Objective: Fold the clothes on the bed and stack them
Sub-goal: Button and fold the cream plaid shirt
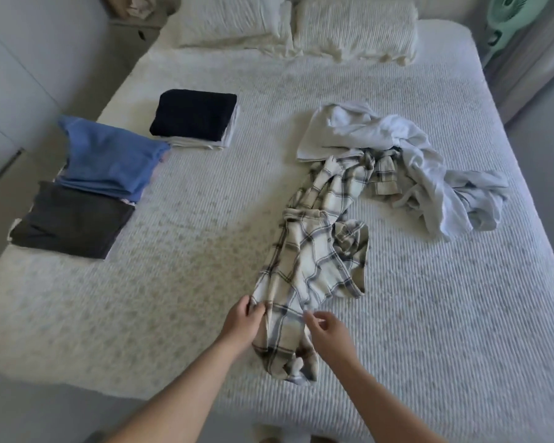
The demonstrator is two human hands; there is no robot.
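A person stands at the foot of a bed (pixel 205 235). A crumpled plaid shirt (pixel 314 251) trails up the middle of the bed towards a heap of white clothes (pixel 397 148). The left hand (pixel 242 321) pinches the shirt's near edge between thumb and fingers. The right hand (pixel 328 330) is at the same edge just beside it, fingers loosely curled; whether they grip the cloth cannot be told. Folded clothes lie at the left: grey (pixel 71 220), blue (pixel 109 158), and black (pixel 194 115) on white.
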